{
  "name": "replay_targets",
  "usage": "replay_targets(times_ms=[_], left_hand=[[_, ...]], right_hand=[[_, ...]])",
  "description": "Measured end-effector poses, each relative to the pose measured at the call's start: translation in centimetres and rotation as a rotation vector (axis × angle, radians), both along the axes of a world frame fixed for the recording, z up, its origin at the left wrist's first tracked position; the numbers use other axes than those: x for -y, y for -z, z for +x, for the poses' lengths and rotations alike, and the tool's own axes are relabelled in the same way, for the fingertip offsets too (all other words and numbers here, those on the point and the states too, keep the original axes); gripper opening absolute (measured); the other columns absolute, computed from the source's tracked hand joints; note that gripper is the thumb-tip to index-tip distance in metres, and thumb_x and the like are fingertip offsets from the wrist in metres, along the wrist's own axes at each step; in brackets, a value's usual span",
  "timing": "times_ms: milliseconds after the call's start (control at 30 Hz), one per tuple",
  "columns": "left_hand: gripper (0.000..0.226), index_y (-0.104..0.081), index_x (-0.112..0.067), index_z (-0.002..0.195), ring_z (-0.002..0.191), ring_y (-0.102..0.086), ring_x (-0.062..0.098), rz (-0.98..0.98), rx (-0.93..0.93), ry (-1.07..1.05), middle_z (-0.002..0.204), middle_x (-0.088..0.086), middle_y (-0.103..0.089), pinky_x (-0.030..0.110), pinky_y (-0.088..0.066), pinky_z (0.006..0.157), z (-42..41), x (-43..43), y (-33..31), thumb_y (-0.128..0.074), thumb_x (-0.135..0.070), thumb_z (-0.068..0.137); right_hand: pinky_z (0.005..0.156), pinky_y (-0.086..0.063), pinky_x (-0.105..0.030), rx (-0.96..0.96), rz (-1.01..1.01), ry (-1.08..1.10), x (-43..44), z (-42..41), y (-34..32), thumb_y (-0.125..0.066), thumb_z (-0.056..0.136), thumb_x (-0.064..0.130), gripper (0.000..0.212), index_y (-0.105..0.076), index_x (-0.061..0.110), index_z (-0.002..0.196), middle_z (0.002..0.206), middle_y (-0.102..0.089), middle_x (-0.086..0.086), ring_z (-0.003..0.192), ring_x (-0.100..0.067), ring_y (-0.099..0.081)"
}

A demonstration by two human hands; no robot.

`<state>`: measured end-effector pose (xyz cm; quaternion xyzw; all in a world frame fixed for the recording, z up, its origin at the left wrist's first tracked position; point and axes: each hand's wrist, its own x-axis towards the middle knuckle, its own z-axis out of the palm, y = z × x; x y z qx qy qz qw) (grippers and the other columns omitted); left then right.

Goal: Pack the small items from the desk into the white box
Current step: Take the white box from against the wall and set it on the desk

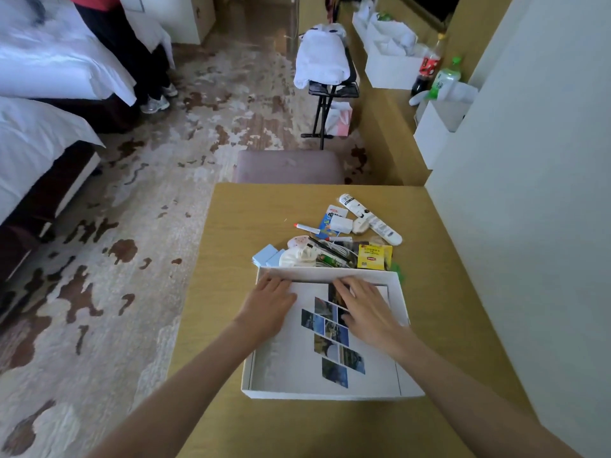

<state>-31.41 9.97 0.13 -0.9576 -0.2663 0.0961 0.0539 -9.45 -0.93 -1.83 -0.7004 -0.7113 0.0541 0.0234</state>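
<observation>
The white box [330, 393] sits open on the wooden desk [251, 223] in front of me. A white sheet printed with small photo tiles [334, 342] lies flat inside it. My left hand [269, 304] rests on the sheet's far left part, fingers at the box's far wall. My right hand [363, 307] lies flat on the sheet's far right part, fingers spread. Just beyond the box lies a pile of small items: a yellow tea packet [373, 256], a white tube [370, 218], a white charger [341, 223], a red-capped pen [307, 228], blue cards [266, 254] and a white pouch [297, 257].
A wall [529, 226] borders the desk on the right. A padded stool [287, 166] stands beyond the desk's far edge. Beds are at the left, and a person stands beside them. Bottles and white bags sit on a far ledge at the right.
</observation>
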Motion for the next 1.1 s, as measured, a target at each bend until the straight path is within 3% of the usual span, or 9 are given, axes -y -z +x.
replay_targets(times_ms=[133,267,367,433,600,700,800,967,1100], left_hand=[[0.049,-0.037,-0.022,0.140,0.140,-0.026,0.031,-0.149,-0.150,-0.039,0.153,0.012,-0.027,0.050,-0.021,0.116,1.6,0.1,1.0,-0.046,-0.032,0.093],[0.074,-0.012,-0.036,0.149,0.147,0.002,0.035,-0.378,-0.246,-0.079,0.161,0.009,0.001,0.060,-0.020,0.114,2.7,0.3,2.4,-0.054,-0.049,0.089],[0.078,-0.011,-0.040,0.148,0.146,0.006,0.037,-0.378,-0.265,-0.061,0.160,0.009,0.005,0.063,-0.020,0.112,3.1,0.3,2.6,-0.058,-0.050,0.086],[0.068,-0.024,-0.035,0.146,0.145,-0.006,0.036,-0.382,-0.249,-0.030,0.160,0.010,-0.007,0.057,-0.027,0.111,3.2,0.2,1.9,-0.058,-0.042,0.088],[0.028,-0.063,-0.024,0.118,0.120,-0.053,0.016,-0.493,0.259,-0.049,0.128,-0.003,-0.059,0.034,-0.047,0.095,3.3,-0.1,-0.9,-0.049,-0.027,0.093],[0.020,-0.070,-0.017,0.100,0.091,-0.066,0.018,-0.361,0.611,-0.004,0.099,-0.001,-0.071,0.032,-0.054,0.074,3.8,-1.2,-2.7,-0.052,-0.019,0.090],[0.020,-0.068,-0.020,0.095,0.082,-0.065,0.018,-0.343,0.743,-0.206,0.094,-0.003,-0.071,0.032,-0.053,0.065,5.5,-3.5,-3.6,-0.050,-0.021,0.089],[0.035,-0.054,-0.022,0.125,0.115,-0.057,0.023,-0.538,0.227,-0.525,0.130,0.002,-0.058,0.039,-0.046,0.098,9.0,-10.6,-1.5,-0.054,-0.030,0.092],[0.057,-0.047,-0.019,0.133,0.119,-0.053,0.026,-0.463,-0.109,-0.518,0.132,0.004,-0.056,0.041,-0.047,0.096,10.3,-12.6,1.4,-0.065,-0.043,0.084]], right_hand=[[0.111,-0.031,-0.046,-0.017,-0.112,-0.001,1.6,0.7,1.7,-0.055,0.091,0.038,0.064,-0.027,0.024,0.147,0.149,-0.029,-0.009,0.136,-0.030,-0.030],[0.116,-0.010,-0.054,0.002,-0.342,0.018,1.9,0.9,2.8,-0.034,0.096,0.053,0.067,-0.006,0.029,0.152,0.160,-0.006,-0.008,0.146,-0.028,-0.004],[0.116,-0.010,-0.055,0.032,-0.383,-0.001,1.6,1.0,2.1,-0.035,0.096,0.053,0.066,-0.012,0.027,0.152,0.159,-0.006,-0.009,0.146,-0.030,-0.003],[0.112,-0.025,-0.051,-0.029,-0.387,-0.013,1.0,1.1,1.0,-0.044,0.095,0.047,0.058,-0.029,0.025,0.147,0.154,-0.023,-0.009,0.142,-0.031,-0.018],[0.083,-0.045,-0.022,-0.474,-0.130,0.099,-0.6,2.2,-2.5,-0.049,0.096,0.037,0.032,-0.058,0.029,0.125,0.119,-0.061,0.011,0.103,-0.004,-0.057],[0.078,-0.049,-0.020,-0.630,0.005,0.125,-2.1,3.8,-4.4,-0.045,0.097,0.041,0.032,-0.062,0.030,0.121,0.108,-0.065,0.017,0.094,0.005,-0.059],[0.073,-0.052,-0.025,-0.677,0.073,0.106,-4.1,4.9,-5.2,-0.049,0.097,0.031,0.027,-0.065,0.023,0.117,0.100,-0.068,0.011,0.088,0.000,-0.061],[0.057,-0.040,-0.026,-0.510,-0.077,0.154,-7.1,4.9,-4.0,-0.044,0.097,0.027,0.022,-0.065,0.021,0.103,0.085,-0.064,0.008,0.069,-0.009,-0.056],[0.043,-0.030,-0.028,-0.311,-0.065,0.232,-7.2,4.0,-2.7,-0.030,0.100,0.033,0.038,-0.044,0.019,0.068,0.055,-0.046,0.002,0.050,-0.020,-0.049]])
